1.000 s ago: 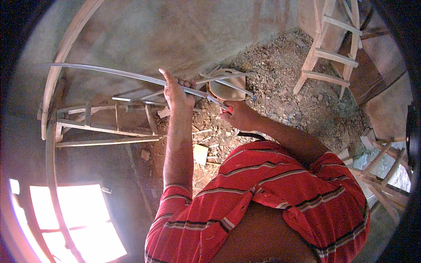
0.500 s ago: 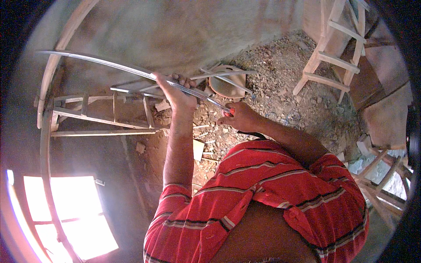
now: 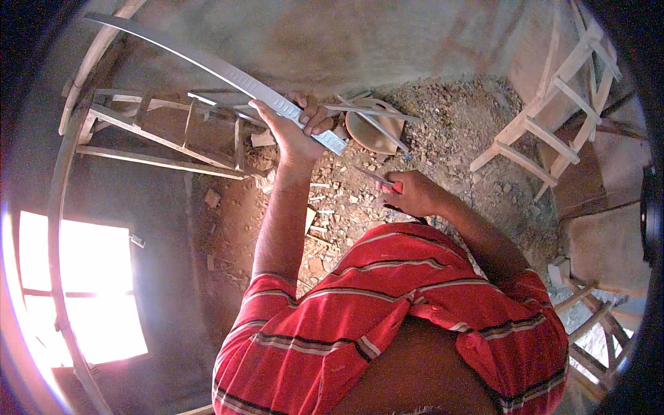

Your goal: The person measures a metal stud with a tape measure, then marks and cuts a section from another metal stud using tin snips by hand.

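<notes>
Down at the bottom of the view sat the person's red striped shirt (image 3: pixel 387 325), both bare forearms reaching forward from it. The right hand (image 3: pixel 413 194) was drawn in close to the body, fingers pinched around a slim red-handled tool (image 3: pixel 382 181), its thin tip pointing up and left toward the work, held like a pencil, probably so the point could be guided finely. Further out, the left hand (image 3: pixel 294 128) was wrapped around the near end of a long metal ruler (image 3: pixel 207 63), fingers curled over the top edge, thumb underneath, gripping it firmly. That ruler was off the ground, running from the hand up and away to the left in what looked like a curve, though the lens bends every straight edge here. It appeared to be held up by one end so it could serve as a straight guide. Just behind the left hand stood a wooden chair frame (image 3: pixel 159 131) lying on its side, with rails and rungs showing. To its right a round wooden seat (image 3: pixel 373 128) rested among loose slats. All about lay a dirt floor (image 3: pixel 449 138) strewn with wood chips. Farthest off, on the right, another pale wooden frame (image 3: pixel 546 117) leaned against the wall, and a bright window (image 3: pixel 76 283) glared at lower left.
</notes>
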Demonstrator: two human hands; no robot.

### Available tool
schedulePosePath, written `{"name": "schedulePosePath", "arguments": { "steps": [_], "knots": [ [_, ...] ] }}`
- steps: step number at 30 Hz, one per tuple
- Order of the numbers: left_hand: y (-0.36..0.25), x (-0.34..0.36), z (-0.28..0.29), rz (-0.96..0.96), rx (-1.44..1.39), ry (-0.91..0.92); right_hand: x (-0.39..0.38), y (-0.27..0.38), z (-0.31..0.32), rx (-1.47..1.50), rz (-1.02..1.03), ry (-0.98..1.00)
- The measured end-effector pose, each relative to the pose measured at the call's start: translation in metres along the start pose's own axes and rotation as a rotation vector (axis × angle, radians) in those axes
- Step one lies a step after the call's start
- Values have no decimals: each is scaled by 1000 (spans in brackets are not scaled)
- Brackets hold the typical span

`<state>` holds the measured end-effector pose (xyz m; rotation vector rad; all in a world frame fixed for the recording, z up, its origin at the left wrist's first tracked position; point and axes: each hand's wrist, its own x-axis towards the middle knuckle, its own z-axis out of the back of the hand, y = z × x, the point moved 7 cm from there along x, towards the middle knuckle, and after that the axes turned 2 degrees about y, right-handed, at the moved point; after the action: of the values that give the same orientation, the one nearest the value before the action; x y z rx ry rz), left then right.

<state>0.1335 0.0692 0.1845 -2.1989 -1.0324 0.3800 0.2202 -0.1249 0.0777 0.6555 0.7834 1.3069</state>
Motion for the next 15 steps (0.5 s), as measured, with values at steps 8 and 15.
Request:
{"name": "schedulePosePath", "arguments": {
  "steps": [8,15],
  "knots": [
    [2,3,10,95,-210,356,23,31,12,-51,173,-2],
    [-1,0,16,83,-219,384,35,35,6,-103,161,16]
  ]
}}
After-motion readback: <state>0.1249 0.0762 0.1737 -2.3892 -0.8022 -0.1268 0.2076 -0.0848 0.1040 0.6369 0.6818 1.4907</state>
